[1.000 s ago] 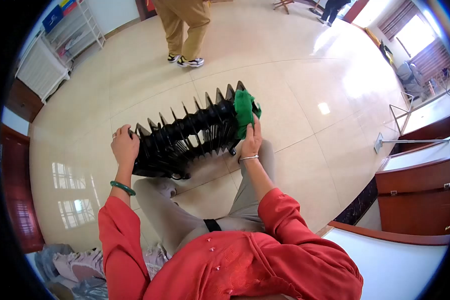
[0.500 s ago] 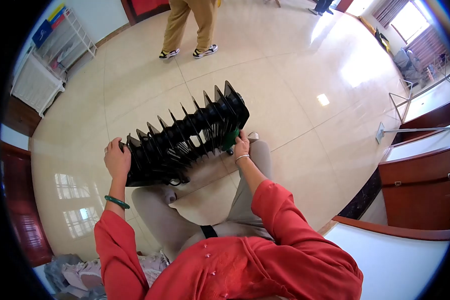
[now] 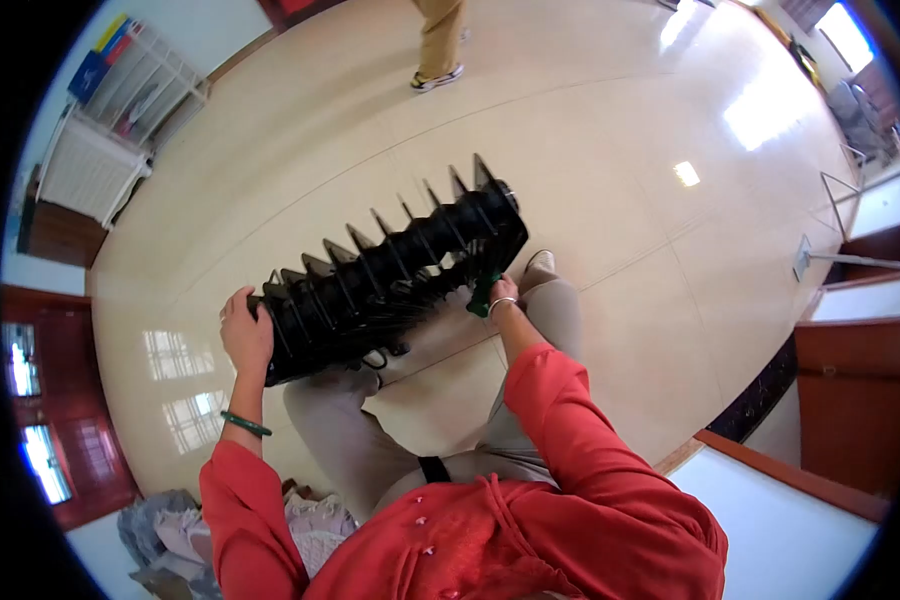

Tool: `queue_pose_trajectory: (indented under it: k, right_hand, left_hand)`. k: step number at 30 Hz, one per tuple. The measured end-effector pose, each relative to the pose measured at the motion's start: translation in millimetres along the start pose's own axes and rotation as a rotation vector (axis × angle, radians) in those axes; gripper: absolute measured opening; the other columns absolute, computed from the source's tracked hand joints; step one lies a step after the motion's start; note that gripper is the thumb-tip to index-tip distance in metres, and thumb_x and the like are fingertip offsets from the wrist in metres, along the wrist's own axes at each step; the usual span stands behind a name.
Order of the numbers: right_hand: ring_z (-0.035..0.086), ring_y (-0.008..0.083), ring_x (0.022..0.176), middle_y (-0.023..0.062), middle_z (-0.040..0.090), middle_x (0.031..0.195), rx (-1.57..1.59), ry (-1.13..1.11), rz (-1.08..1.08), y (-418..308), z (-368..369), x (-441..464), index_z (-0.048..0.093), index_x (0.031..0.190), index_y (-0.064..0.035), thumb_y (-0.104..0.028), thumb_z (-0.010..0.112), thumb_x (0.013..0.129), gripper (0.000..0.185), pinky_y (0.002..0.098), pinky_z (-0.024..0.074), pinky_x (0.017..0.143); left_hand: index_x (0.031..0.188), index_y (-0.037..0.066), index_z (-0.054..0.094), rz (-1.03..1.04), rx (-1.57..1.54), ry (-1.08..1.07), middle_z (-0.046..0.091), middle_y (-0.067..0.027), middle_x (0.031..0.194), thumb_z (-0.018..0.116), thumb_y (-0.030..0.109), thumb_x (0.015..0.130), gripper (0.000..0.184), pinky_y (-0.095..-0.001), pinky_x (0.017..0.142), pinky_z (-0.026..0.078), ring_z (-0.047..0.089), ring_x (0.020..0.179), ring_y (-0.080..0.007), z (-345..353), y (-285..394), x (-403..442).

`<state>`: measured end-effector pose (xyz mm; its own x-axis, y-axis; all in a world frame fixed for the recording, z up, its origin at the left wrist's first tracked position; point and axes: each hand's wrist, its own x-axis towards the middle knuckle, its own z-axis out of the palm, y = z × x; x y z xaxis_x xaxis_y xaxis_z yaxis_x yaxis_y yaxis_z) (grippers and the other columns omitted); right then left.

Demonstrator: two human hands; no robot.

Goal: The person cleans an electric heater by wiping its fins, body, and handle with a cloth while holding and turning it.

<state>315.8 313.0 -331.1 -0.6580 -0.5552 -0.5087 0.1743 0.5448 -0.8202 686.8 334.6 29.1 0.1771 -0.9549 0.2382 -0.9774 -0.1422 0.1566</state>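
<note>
Entry one, black finned rack (image 3: 390,255): lies aslant in front of the knees, between both hands, with the left end nearer and the right end farther off; bears a row of thin plates along a ribbed black core; whether carried wholly by hand or propped from below, cannot tell

Entry two, left hand (image 3: 247,330): holds the rack at its left end, with fingers bent over the outer corner; wears a dark green bangle (image 3: 245,423)

Entry three, right hand (image 3: 506,292): grips a bunched green cloth (image 3: 483,298) with fingers drawn close around it, at the lower part of the rack's right end, just beside the right knee; wears a silvery bracelet (image 3: 503,303)

Entry four, grey trousers (image 3: 340,430): spread to either side below the rack, under a red top (image 3: 390,560)

Entry five, tan trousers (image 3: 440,40) of another person: stand well apart at the upper edge, partly cut off, above a patterned shoe (image 3: 437,79)

Entry six, surroundings: include pale floor tiles (image 3: 610,190), a white shelf unit (image 3: 90,165) at upper left, a long-handled grey tool (image 3: 860,260) at right, and a reddish-brown chest (image 3: 860,410) below it
</note>
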Motion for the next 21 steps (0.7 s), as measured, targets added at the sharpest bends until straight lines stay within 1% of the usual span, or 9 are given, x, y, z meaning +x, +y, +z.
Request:
queue_pose_trajectory:
  k: [1, 3, 7, 11, 14, 15, 17, 19, 21]
  right_hand:
    - [0.063, 0.0237, 0.080, 0.0132, 0.068, 0.088, 0.078, 0.044, 0.038, -7, 3, -6, 0.064, 0.111, -0.0031, -0.007, 0.047, 0.075, 0.040, 0.0327, 0.0493, 0.075]
    - [0.060, 0.0179, 0.075, 0.0062, 0.066, 0.088, 0.200, -0.022, 0.214, -38, -11, -26, 0.067, 0.105, -0.0037, -0.010, 0.046, 0.082, 0.032, 0.0293, 0.0482, 0.068]
    - [0.054, 0.0222, 0.062, 0.0091, 0.062, 0.072, 0.276, 0.066, 0.245, -6, 0, -7, 0.066, 0.083, 0.0005, -0.013, 0.056, 0.079, 0.017, 0.0385, 0.0417, 0.057]
    - [0.059, 0.0256, 0.073, 0.0102, 0.064, 0.079, 0.019, 0.020, 0.283, -39, -18, -44, 0.065, 0.085, 0.0005, -0.013, 0.055, 0.081, 0.018, 0.0412, 0.0465, 0.065]
    - [0.062, 0.0302, 0.088, 0.0118, 0.064, 0.090, -0.049, -0.202, 0.140, 9, -12, -9, 0.064, 0.093, 0.0005, -0.013, 0.053, 0.082, 0.020, 0.0431, 0.0510, 0.075]
    - [0.062, 0.0302, 0.088, 0.0118, 0.064, 0.090, -0.057, -0.210, 0.133, -15, -21, -32, 0.064, 0.093, 0.0005, -0.013, 0.053, 0.082, 0.020, 0.0431, 0.0510, 0.075]
    - [0.062, 0.0270, 0.085, 0.0117, 0.061, 0.097, 0.481, -0.300, 0.543, -53, -35, -74, 0.056, 0.106, -0.0011, -0.013, 0.051, 0.082, 0.028, 0.0432, 0.0537, 0.074]
    - [0.061, 0.0289, 0.092, 0.0111, 0.061, 0.100, 0.484, -0.355, 0.499, -78, -51, -117, 0.054, 0.105, -0.0014, -0.011, 0.048, 0.081, 0.027, 0.0470, 0.0533, 0.077]
    - [0.059, 0.0292, 0.097, 0.0112, 0.060, 0.105, 0.495, -0.507, 0.435, -76, -62, -139, 0.053, 0.108, -0.0024, -0.011, 0.044, 0.082, 0.029, 0.0466, 0.0506, 0.084]
  left_hand:
    - [0.110, 0.010, 0.056, -0.018, 0.017, 0.000, 0.058, -0.0115, 0.111, 0.057, 0.012, 0.080, 0.030, -0.0421, 0.088, 0.044, 0.052, 0.106, -0.0326, 2, -2, 0]
    - [0.108, 0.010, 0.057, 0.036, -0.019, 0.026, 0.059, -0.0121, 0.108, 0.057, 0.012, 0.079, 0.029, -0.0421, 0.087, 0.044, 0.053, 0.104, -0.0333, 4, -5, 1]
    - [0.105, 0.011, 0.059, -0.005, -0.020, 0.049, 0.060, -0.0123, 0.104, 0.058, 0.014, 0.078, 0.028, -0.0424, 0.085, 0.045, 0.054, 0.102, -0.0333, 2, 0, 1]
    - [0.106, 0.012, 0.059, -0.050, 0.002, 0.029, 0.061, -0.0124, 0.106, 0.057, 0.017, 0.078, 0.028, -0.0428, 0.084, 0.046, 0.055, 0.103, -0.0332, 4, -2, 2]
    - [0.107, 0.012, 0.059, -0.052, -0.017, 0.028, 0.061, -0.0122, 0.108, 0.056, 0.018, 0.078, 0.030, -0.0426, 0.085, 0.046, 0.055, 0.104, -0.0327, 3, -2, 3]
    - [0.108, 0.012, 0.059, -0.057, -0.038, 0.023, 0.061, -0.0121, 0.109, 0.056, 0.019, 0.078, 0.032, -0.0423, 0.086, 0.046, 0.055, 0.105, -0.0322, 2, -1, 3]
    - [0.109, 0.012, 0.059, -0.115, -0.077, 0.023, 0.060, -0.0120, 0.111, 0.056, 0.020, 0.078, 0.032, -0.0419, 0.087, 0.046, 0.055, 0.106, -0.0317, -5, 4, 0]
    - [0.110, 0.012, 0.059, -0.175, -0.116, 0.028, 0.060, -0.0119, 0.112, 0.056, 0.021, 0.078, 0.033, -0.0415, 0.088, 0.046, 0.054, 0.107, -0.0311, -7, 5, 0]
    - [0.109, 0.012, 0.059, -0.211, -0.277, 0.171, 0.058, -0.0113, 0.114, 0.057, 0.023, 0.078, 0.033, -0.0414, 0.088, 0.046, 0.054, 0.109, -0.0303, 0, -1, -2]
